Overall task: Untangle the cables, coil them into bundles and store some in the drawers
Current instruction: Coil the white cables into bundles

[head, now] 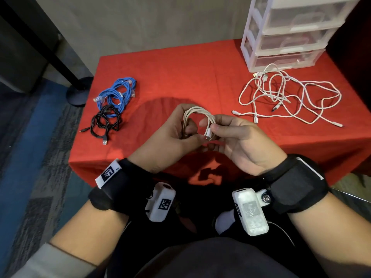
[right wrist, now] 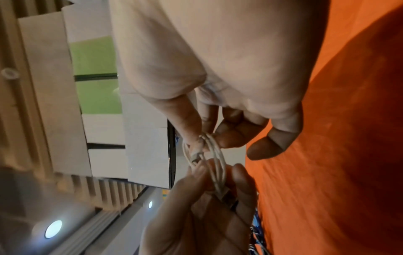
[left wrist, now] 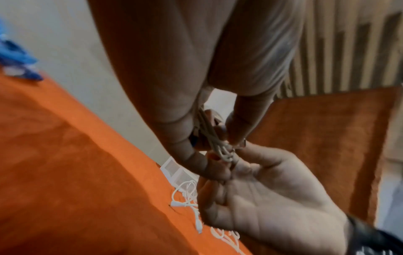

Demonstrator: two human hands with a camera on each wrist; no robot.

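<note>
Head view: both hands meet above the near edge of the red desk point(head: 180, 63), sharing a small white cable coil point(head: 197, 115). The left hand point(head: 170, 137) grips one side, the right hand point(head: 239, 137) pinches the other near a plug. Blue cables point(head: 118, 93) and black cables point(head: 105, 121) lie left; loose white cables point(head: 289, 97) sprawl before the drawers point(head: 285, 37).

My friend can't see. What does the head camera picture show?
Two hands, left hand and right hand, hold a small coiled white cable above a red table. Coiled blue cables and black cables lie left; tangled white cables lie right, before clear plastic drawers.
</note>
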